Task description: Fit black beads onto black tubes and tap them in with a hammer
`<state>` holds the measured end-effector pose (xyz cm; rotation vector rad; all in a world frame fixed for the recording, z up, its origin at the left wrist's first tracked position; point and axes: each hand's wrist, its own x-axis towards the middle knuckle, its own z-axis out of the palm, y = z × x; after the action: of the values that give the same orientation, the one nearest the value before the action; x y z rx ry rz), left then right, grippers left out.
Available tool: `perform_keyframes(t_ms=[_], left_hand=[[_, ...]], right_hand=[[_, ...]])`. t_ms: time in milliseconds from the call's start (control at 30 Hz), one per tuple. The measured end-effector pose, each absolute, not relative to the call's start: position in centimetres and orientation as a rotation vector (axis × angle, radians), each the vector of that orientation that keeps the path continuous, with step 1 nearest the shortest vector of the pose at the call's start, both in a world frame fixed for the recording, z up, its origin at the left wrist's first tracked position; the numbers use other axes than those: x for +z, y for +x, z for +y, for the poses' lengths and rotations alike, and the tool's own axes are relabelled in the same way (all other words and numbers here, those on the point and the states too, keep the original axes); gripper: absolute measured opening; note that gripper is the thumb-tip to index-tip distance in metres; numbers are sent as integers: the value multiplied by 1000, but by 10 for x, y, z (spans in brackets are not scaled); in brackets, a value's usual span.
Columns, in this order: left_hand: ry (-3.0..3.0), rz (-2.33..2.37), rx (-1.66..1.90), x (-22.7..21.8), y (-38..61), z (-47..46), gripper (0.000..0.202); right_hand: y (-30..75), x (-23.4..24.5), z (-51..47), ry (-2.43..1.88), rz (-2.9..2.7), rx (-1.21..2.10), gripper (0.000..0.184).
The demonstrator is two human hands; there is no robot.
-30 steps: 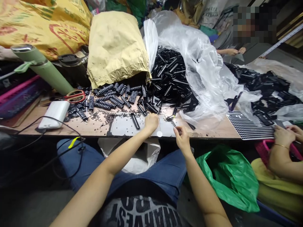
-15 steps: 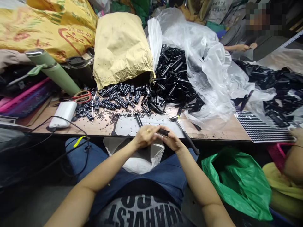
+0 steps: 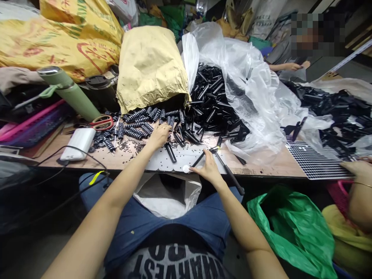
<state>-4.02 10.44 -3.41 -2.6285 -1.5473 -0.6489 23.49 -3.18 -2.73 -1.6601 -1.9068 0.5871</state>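
My left hand (image 3: 159, 135) reaches into a pile of black-and-white ribbed cylinders (image 3: 141, 116) at the mouth of a tan paper sack (image 3: 152, 69). Its fingertips are among the pieces, and whether they grip one is hidden. A slim black tube (image 3: 198, 159) lies slanted between the thumb and index finger of my right hand (image 3: 210, 168), low over the table's front edge. By the thumb a small white disc (image 3: 186, 169) shows. Beside the right hand lies a hammer (image 3: 229, 172) with a black handle. One loose black tube (image 3: 171, 152) rests on the grey plate (image 3: 157, 161).
Black tubes (image 3: 212, 100) spill from a clear plastic bag (image 3: 258, 100). At left are a white power bank (image 3: 78, 144), red-handled scissors (image 3: 101, 122) and a green flask (image 3: 69, 93). A green bag (image 3: 293, 228) hangs at right, near another person's hand (image 3: 356, 168).
My hands were together around a dark piece over the table edge. The left has moved forward to the ribbed cylinders; the right has stayed near the edge with the black tube.
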Motion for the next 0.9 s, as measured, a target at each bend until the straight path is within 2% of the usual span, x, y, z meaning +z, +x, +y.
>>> perform_keyframes(t_ms=[200, 367, 433, 567, 633, 767, 900], left_hand=[[-2657, -1602, -518, -36, -54, 92, 37], [-2733, -1521, -318, -33, -49, 106, 24], [-2752, -1474, -358, -31, -43, 110, 23], [-2699, -1500, -549, -32, -41, 105, 32], [-2676, -1531, -528, -36, -43, 102, 34], [-2722, -1516, -420, -41, -45, 104, 24], [-2767, -1522, -595, -35, -39, 108, 27]], right_hand=[[234, -25, -32, -1606, -1913, 592, 108], [228, -25, -33, -1628, -1904, 632, 109], [227, -22, -33, -1615, -1900, 633, 110], [231, -21, -35, -1580, -1863, 609, 116], [233, -23, -36, -1562, -1855, 605, 116], [231, -26, -37, -1565, -1860, 642, 116], [229, -26, -39, -1572, -1839, 637, 118]])
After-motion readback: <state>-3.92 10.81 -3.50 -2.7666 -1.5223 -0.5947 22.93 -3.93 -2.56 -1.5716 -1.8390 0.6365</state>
